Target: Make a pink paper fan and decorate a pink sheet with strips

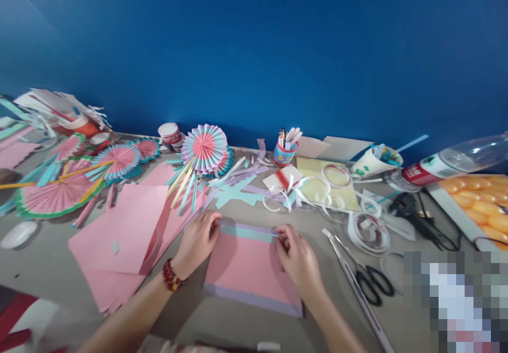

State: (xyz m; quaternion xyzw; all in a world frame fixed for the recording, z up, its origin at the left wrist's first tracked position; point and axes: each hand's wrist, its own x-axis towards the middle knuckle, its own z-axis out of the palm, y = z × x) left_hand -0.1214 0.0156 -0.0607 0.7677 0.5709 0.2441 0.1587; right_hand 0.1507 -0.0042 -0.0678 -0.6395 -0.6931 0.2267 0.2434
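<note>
A pink paper sheet [250, 268] lies on the table in front of me, with a purple band along its near edge and a light-blue and purple band along its far edge. At its far left corner my left hand [201, 235], with a beaded bracelet on the wrist, is closed on the edge. The curled fingers of my right hand [296, 252] grip the far right corner. Left of the sheet is a stack of pink paper [130, 220]. Scissors [373, 284] with black handles and a long metal utility knife [357, 287] lie to the right.
Pleated paper fans [204, 149] stand and lie at the back left. Paper strips [238, 191], a pen cup [284, 154], double-sided tape rolls [368, 232] and a paper cup [377, 161] fill the back. A glue gun [420, 220] and a tilted plastic bottle [448, 162] are at right.
</note>
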